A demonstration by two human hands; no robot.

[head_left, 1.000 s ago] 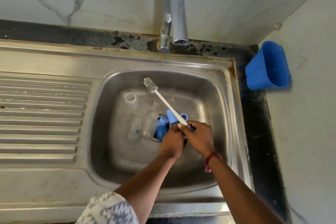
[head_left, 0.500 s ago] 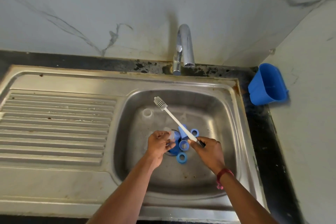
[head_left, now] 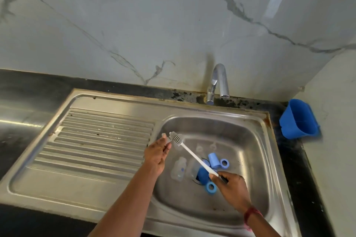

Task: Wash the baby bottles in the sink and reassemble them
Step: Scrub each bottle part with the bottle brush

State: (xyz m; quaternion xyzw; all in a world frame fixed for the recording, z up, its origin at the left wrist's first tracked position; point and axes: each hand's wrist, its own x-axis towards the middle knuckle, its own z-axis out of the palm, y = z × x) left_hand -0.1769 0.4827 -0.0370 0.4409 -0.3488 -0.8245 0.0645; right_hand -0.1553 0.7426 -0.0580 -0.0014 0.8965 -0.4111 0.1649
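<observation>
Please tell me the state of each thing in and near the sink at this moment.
tap, no water running
bottle brush, handle gripped, head tilted upward
right hand, grips the brush handle
left hand, open beside the brush head
baby bottles, uncapped, lying in the sink
blue rings, loose, off the bottles

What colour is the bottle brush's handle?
White, with a grey bristled head; the bottle brush shows clearly in the head view.

The sink (head_left: 115,102) is formed of brushed steel, dully shiny; the tap (head_left: 219,81) is polished chrome. The bottles (head_left: 179,169) are made of clear plastic, the caps (head_left: 213,159) of smooth blue plastic, the brush (head_left: 192,155) of white. The wall (head_left: 154,25) is faced with glossy veined stone.
</observation>
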